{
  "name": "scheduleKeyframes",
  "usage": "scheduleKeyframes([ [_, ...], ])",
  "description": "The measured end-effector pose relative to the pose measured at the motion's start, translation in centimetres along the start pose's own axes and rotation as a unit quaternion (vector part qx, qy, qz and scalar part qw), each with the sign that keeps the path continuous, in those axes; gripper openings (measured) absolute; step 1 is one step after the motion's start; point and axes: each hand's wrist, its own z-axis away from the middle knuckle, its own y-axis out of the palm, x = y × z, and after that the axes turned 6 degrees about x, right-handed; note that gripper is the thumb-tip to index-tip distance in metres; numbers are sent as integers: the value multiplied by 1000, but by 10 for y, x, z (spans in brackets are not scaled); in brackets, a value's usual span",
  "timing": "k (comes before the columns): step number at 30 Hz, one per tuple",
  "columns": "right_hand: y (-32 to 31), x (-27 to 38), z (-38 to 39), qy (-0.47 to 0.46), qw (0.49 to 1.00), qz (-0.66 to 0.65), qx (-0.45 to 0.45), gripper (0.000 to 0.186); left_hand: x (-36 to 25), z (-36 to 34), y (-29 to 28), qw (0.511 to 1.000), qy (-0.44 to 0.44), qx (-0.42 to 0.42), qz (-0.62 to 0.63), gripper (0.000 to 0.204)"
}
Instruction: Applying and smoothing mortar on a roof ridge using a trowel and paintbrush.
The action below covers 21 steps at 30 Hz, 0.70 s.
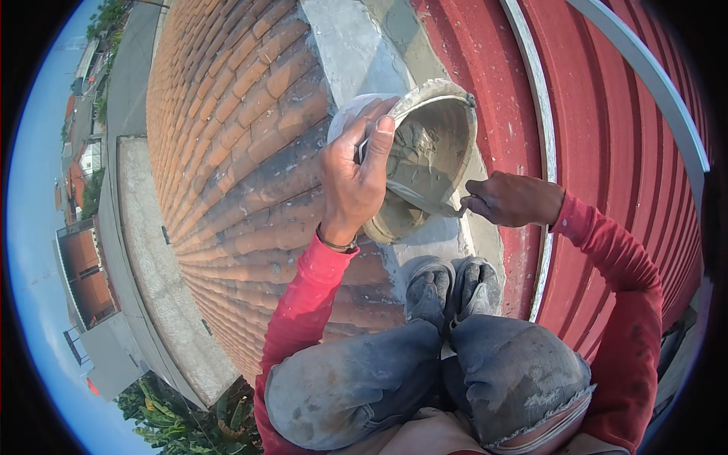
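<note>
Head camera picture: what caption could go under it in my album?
Crouched on a rooftop, left hand tilts a mortar-filled bucket while right hand scoops with a trowel.

Bright daylight fills the view, falling warm and low across the tiled roof (235, 152), whose upper rows glow orange while the rows nearest the bucket (428, 152) sit in soft shade. Inside the bucket the wet grey mix is evenly lit, without glare. Focus is sharp around the bucket; away from it, fisheye bending curves straight edges, ending in a black rim.
</note>
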Motion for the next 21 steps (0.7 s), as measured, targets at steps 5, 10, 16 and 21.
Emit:
scheduleKeyframes([
  [5,2,2,22,97,871,-429,219,43,12,2,-2,995,88,5,-50,38],
  [10,20,-17,70,5,746,-643,171,36,27,3,-45,985,-100,-110,88,50],
  [16,-32,-62,38,33,820,-557,-132,34,67,10,-76,945,-158,-262,112,65],
  [21,-14,-146,-60,27,924,-62,-377,28,57,16,-64,949,-137,-240,150,60],
])
